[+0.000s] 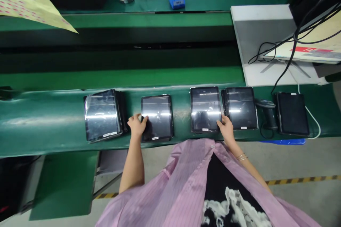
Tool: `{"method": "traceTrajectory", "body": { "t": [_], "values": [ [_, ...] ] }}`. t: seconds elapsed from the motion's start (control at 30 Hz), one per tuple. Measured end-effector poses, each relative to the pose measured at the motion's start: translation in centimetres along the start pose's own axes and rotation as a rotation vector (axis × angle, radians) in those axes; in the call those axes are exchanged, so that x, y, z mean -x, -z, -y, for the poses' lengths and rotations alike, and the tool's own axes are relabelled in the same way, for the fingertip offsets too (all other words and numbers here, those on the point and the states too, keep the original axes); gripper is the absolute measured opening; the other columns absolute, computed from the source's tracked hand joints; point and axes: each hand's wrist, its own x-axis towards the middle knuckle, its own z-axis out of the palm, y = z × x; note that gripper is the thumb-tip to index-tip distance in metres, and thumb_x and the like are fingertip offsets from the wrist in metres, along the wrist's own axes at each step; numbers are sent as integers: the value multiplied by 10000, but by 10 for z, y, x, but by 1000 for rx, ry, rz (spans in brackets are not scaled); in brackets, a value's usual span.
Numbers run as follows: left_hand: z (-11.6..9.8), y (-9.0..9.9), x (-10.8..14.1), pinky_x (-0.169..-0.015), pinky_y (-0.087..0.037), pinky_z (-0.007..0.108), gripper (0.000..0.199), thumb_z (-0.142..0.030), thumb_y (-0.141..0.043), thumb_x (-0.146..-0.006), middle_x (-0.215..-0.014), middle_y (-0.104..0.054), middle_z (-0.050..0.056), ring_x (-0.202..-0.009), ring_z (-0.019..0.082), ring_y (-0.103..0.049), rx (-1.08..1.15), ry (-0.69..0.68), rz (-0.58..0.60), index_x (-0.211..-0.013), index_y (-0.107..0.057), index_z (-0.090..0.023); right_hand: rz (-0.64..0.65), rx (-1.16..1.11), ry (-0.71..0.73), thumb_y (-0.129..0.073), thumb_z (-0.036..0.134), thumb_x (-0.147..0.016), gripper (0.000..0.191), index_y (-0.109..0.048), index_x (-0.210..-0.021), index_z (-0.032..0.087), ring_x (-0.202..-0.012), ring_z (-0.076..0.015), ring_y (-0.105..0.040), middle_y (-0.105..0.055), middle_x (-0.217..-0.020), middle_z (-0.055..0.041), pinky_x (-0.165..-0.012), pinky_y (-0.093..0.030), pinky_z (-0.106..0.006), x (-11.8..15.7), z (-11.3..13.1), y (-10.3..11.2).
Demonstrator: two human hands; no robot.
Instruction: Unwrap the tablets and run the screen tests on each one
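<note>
Head view, lot entry, hands at a green belt line:

1. Left hand (137, 125): at the left edge of the second tablet (157, 117) from the left, black-framed with a glossy screen. Fingers (141, 118) pressed together and lightly curled; a small pale object (139, 117) sits at them, too small to identify. Pinch: cannot tell

2. Right hand (226, 129): between the third tablet (205, 109) and the fourth tablet (241, 108), at the third tablet's lower right corner. Fingers (221, 121) pressed together; no pinch visible

3. Handling note: contact near the frames, away from mid-screen, suits glossy glass; flat, closed fingers should limit smears and sideways shifting

4. Placement: all units lie flat in one row on the green conveyor belt (39, 142), each showing a white label; leftmost is a stack of tablets (102, 115)

5. Right of row: handheld barcode scanner (268, 111), dark tablet (291, 113)

6. Worn: pink striped smock (165, 184), bracelets (242, 157) on right wrist
</note>
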Motion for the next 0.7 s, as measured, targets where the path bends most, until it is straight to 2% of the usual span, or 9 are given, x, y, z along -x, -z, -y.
{"method": "traceTrajectory", "body": {
  "t": [0.07, 0.17, 0.3, 0.47, 0.7],
  "values": [
    [2, 1, 0, -1097, -227, 539, 756, -527, -627, -631, -1362, -405, 291, -1360, 424, -277, -109, 56, -48, -1208, -436, -76, -40, 158, 23, -638, 484, -648, 567, -598, -1068, 107, -1153, -335, -476, -544, -1154, -204, -1070, -288, -510, -6, 4, 2],
    [9, 0, 0, -1022, -346, 527, 817, -580, -702, -569, -1282, -473, 330, -1255, 445, -434, -171, 188, 45, -1149, -443, -65, -27, 325, 35, -663, 499, -653, 664, -555, -1151, 73, -1183, -353, -444, -505, -1189, -235, -1067, -292, -490, -16, 12, 0],
    [18, -5, -1, -939, -439, 453, 761, -579, -781, -467, -1172, -591, 249, -1133, 393, -553, -97, 210, 145, -1006, -511, -113, 9, 474, 23, -682, 475, -672, 701, -510, -1200, 47, -1218, -375, -425, -502, -1211, -258, -1061, -292, -489, -28, 20, -10],
    [15, -5, 8, -748, -515, 354, 643, -584, -779, -482, -948, -685, 137, -899, 291, -653, 68, 178, 290, -894, -595, -126, 22, 544, -27, -704, 428, -682, 645, -506, -1174, 60, -1158, -354, -504, -549, -1184, -243, -998, -378, -438, -35, 26, -14],
    [4, -5, 24, -777, -494, 377, 681, -552, -792, -485, -941, -660, 128, -895, 287, -631, 90, 87, 177, -958, -570, -114, 28, 480, -88, -780, 419, -579, 664, -552, -1105, 84, -966, -311, -603, -633, -1023, -180, -860, -460, -408, -48, 18, -10]
  ]
}}
